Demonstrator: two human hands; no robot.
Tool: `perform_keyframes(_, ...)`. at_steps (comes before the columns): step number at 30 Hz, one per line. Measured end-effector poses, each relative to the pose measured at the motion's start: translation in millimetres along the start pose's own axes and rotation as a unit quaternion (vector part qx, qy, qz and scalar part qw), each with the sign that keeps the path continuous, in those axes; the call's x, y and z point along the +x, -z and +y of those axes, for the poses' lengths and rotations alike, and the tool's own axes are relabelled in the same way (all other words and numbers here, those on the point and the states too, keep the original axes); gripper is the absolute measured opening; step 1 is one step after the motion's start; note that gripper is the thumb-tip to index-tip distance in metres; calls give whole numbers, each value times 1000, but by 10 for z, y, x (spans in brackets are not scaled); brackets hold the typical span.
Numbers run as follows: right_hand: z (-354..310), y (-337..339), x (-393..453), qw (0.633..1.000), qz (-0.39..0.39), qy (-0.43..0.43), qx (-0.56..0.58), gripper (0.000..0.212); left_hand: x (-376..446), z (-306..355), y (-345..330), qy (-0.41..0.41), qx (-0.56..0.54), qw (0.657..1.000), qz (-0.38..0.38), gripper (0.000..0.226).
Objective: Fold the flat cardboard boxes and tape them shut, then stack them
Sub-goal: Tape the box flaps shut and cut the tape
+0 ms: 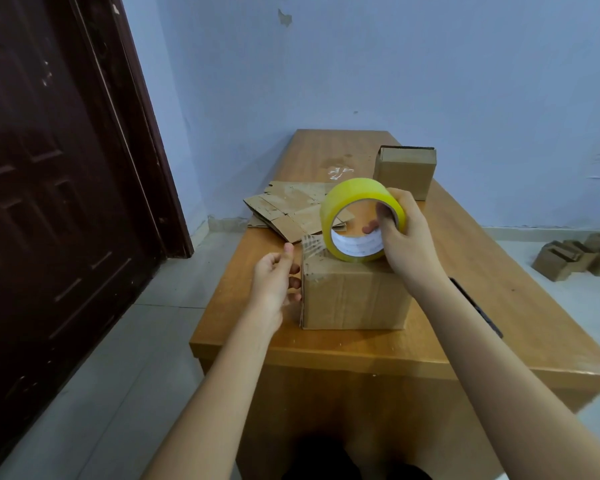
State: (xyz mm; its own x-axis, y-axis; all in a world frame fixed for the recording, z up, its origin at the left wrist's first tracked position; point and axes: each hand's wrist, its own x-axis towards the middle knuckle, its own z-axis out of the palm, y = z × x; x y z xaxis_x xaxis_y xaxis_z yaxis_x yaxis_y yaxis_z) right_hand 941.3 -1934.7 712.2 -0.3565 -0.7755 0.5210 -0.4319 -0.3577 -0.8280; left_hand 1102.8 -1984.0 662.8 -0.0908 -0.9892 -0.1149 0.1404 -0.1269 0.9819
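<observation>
A folded cardboard box (355, 299) stands near the front of the wooden table (465, 306). My right hand (406, 237) grips a yellow tape roll (357, 202) that rests on the box's top. A clear strip of tape (310, 245) runs from the roll to the box's top left corner. My left hand (274, 282) lies against the box's left side, fingers on the cardboard and thumb raised by the tape's end. A second folded box (404, 171) stands at the table's far right. Flat cardboard blanks (288, 211) lie at the far left.
A dark door (49, 185) is on the left and a blue wall behind the table. More small cardboard boxes (579, 256) sit on the floor at the right. A dark flat object (475, 306) lies on the table by my right forearm.
</observation>
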Motion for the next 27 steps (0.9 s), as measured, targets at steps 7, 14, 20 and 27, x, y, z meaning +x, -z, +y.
perform_keyframes(7, -15, -13, -11, 1000, -2, 2, -2, 22, 25, 107, 64, -57, 19, 998, 22, 24)
perform_keyframes(14, 43, 2, -13, 1000, -7, 5, -12, 20, 49, 305, 193, -125, 121, 985, 6, 29)
perform_keyframes(20, 13, 7, -14, 1000, -13, 9, -16, 21, 59, 193, 142, -90, 135, 987, 3, 31)
perform_keyframes(27, 9, -9, -12, 1000, -9, 7, -23, 15, 74, 75, 14, -40, 149, 988, 14, 37)
